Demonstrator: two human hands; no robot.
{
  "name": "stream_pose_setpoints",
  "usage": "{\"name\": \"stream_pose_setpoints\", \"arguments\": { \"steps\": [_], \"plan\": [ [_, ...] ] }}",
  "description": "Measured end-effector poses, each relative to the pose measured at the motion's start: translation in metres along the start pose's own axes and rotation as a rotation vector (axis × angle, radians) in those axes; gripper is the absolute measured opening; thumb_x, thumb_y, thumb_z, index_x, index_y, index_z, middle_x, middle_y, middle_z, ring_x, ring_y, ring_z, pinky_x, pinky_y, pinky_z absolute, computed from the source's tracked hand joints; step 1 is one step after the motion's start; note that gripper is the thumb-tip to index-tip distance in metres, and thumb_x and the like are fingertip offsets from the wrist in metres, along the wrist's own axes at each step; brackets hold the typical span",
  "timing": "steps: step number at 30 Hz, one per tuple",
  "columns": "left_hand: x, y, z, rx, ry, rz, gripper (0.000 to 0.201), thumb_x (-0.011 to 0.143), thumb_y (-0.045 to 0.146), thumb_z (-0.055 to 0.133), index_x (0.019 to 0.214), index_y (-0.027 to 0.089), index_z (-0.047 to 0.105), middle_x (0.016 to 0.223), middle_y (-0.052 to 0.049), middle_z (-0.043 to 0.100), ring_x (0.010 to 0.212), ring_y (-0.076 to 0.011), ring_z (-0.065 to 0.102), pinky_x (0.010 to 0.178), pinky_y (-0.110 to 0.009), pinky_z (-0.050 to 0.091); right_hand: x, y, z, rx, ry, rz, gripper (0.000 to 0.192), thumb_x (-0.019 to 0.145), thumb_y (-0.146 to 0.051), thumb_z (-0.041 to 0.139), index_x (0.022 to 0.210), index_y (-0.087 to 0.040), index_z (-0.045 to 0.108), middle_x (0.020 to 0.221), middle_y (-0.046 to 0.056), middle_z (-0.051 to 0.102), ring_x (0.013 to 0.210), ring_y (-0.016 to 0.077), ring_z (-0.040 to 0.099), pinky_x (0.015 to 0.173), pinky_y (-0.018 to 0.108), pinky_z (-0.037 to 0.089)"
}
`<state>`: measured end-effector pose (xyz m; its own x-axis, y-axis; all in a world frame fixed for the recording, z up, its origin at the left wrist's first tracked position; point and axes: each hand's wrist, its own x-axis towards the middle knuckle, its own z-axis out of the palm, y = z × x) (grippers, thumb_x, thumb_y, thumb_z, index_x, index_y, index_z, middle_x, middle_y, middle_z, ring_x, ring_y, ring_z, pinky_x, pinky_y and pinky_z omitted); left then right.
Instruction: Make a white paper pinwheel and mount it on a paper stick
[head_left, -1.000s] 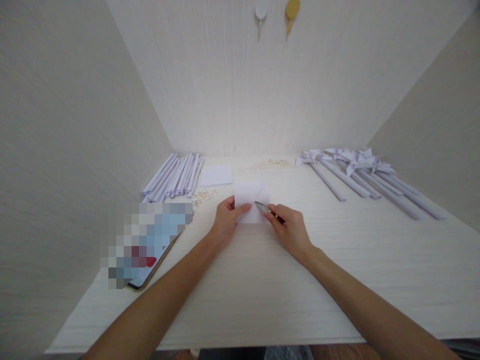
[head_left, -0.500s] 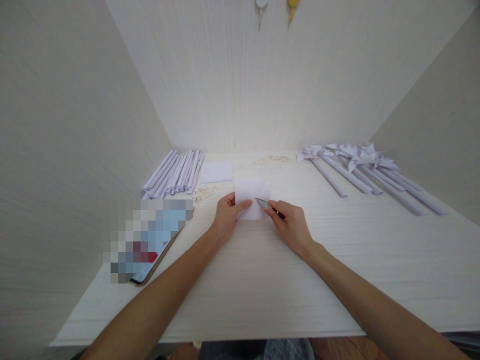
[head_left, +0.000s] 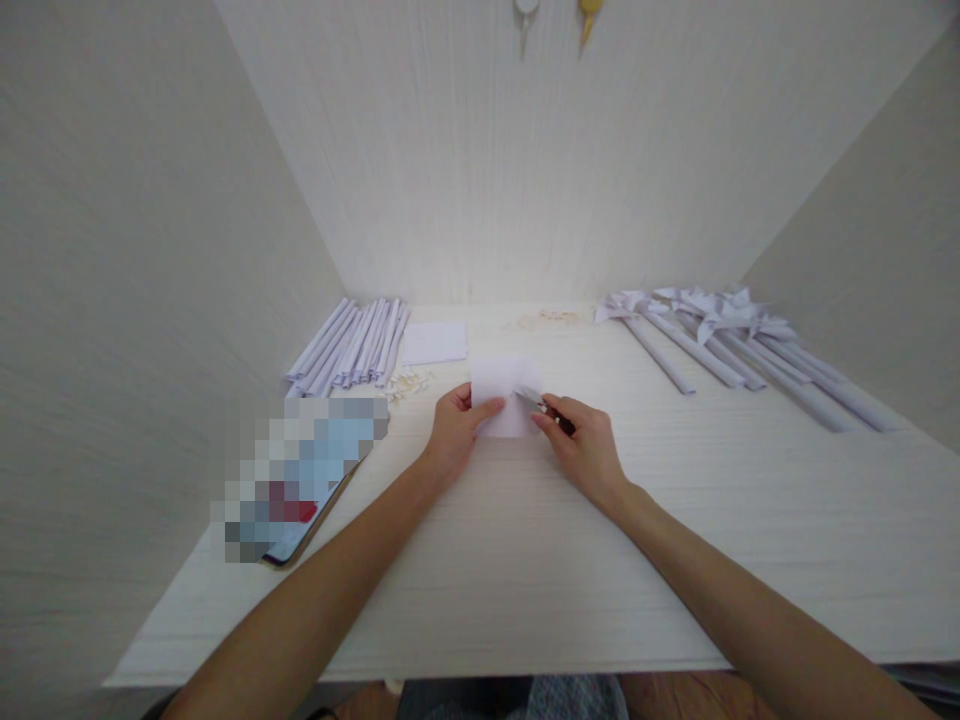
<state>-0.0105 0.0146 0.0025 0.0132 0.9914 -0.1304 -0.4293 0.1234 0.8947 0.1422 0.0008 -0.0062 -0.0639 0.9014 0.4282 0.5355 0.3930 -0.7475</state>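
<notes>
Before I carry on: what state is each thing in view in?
Left hand: closed on the sheet
Sheet: roughly flat, held
Right hand: closed around the pointed tool
Pointed tool: tip at the sheet, contact unclear
Paper tubes on the left: rolled, lying bunched
Pinwheels: folded, lying down
Other paper: lying flat
Phone: lit, display pixelated
Small bits: scattered

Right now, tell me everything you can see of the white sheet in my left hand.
The sheet is thin, white and roughly square, and looks like plain paper. The left hand grips its left edge, thumb on the face toward the camera. A pointed metallic blade in the right hand overlaps its right half; whether the tip touches it is unclear. Whether it rests on the table or is raised is hard to tell.
</notes>
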Motion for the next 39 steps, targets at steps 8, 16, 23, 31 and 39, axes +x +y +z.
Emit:
{"name": "stream_pose_setpoints", "arguments": {
  "steps": [8,16,23,31,39],
  "plan": [
    [0.000,0.000,-0.001,0.031,-0.009,0.017,0.031,0.047,0.021,0.076,0.075,0.013,0.065,0.072,-0.002,0.068,0.063,-0.0133,0.059,0.064,-0.028,0.047,0.012,0.000,0.000,0.698,0.144,0.423,0.026,0.067,-0.042,0.060,0.072,-0.017,0.055,0.065,-0.004,0.055,0.036,0.0027,0.034,0.035,0.020,0.021],
    [0.003,-0.002,-0.006,0.134,0.029,0.077,0.031,0.048,0.024,0.076,0.075,0.014,0.066,0.072,-0.002,0.068,0.061,-0.0132,0.059,0.061,-0.027,0.046,0.011,-0.005,-0.002,0.890,0.127,0.427,0.024,0.065,-0.039,0.064,0.070,-0.018,0.056,0.072,-0.003,0.059,0.035,0.0009,0.036,0.034,0.019,0.021],
    [0.003,-0.001,-0.007,0.167,0.066,0.123,0.030,0.050,0.026,0.074,0.076,0.013,0.065,0.074,-0.002,0.068,0.062,-0.0135,0.059,0.060,-0.027,0.046,0.009,-0.006,0.000,0.903,0.113,0.354,0.022,0.065,-0.036,0.066,0.072,-0.019,0.056,0.072,-0.003,0.063,0.034,0.0010,0.037,0.032,0.018,0.022],
    [0.005,0.004,-0.011,0.363,0.224,0.255,0.022,0.054,0.023,0.069,0.073,0.013,0.063,0.069,0.000,0.065,0.062,-0.0134,0.057,0.058,-0.025,0.045,0.005,-0.008,0.000,0.915,0.050,0.343,0.018,0.067,-0.035,0.066,0.076,-0.020,0.060,0.098,0.002,0.065,0.038,0.0004,0.040,0.034,0.019,0.024],
    [0.002,0.005,-0.006,0.420,0.085,0.249,0.025,0.054,0.021,0.069,0.076,0.012,0.064,0.073,-0.003,0.067,0.065,-0.0150,0.060,0.058,-0.024,0.045,0.006,-0.009,-0.002,0.889,0.001,0.486,0.028,0.057,-0.038,0.071,0.074,-0.017,0.066,0.041,-0.006,0.046,0.037,0.0039,0.035,0.035,0.018,0.020]
  ]
}}
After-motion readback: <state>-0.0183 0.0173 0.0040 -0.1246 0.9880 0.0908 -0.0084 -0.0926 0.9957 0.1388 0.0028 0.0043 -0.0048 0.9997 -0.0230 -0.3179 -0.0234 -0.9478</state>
